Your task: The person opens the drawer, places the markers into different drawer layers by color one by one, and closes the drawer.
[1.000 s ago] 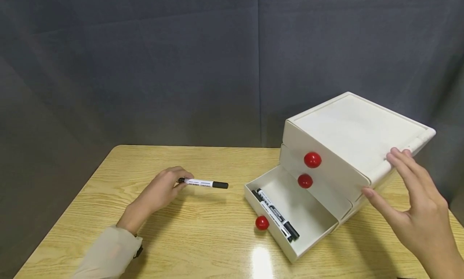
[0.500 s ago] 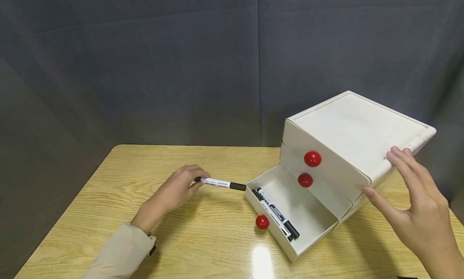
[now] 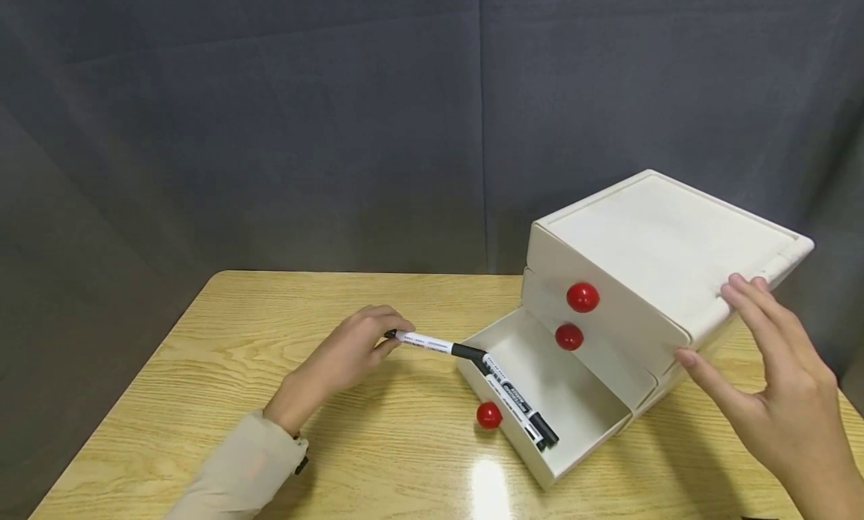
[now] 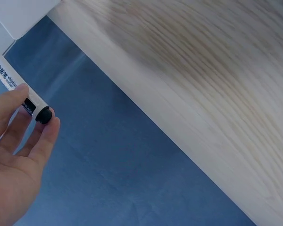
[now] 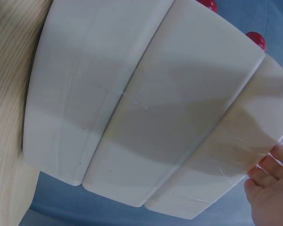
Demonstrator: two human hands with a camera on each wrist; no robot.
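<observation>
My left hand point(image 3: 351, 349) pinches a whiteboard marker point(image 3: 432, 344) by one end, between thumb and fingers. The marker's black cap reaches over the corner of the open bottom drawer point(image 3: 574, 404), overlapping the markers point(image 3: 518, 406) that lie along its front wall. Close up in the left wrist view, the thumb presses the marker's white barrel point(image 4: 12, 77) near its black end. My right hand point(image 3: 786, 385) touches the upper side edge of the white drawer cabinet point(image 3: 675, 242), fingers spread, thumb at the front corner. From the right wrist, the fingertips point(image 5: 276, 150) meet that edge.
Two upper drawers are closed, with red round knobs point(image 3: 583, 297) on their fronts. Another red knob point(image 3: 489, 415) sticks out from the open drawer. The wooden table point(image 3: 378, 445) ends before a dark grey curtain point(image 3: 337, 130).
My left hand has moved right with the marker, carrying its cap from over the table to above the drawer's corner. My right hand and the cabinet have stayed nearly still.
</observation>
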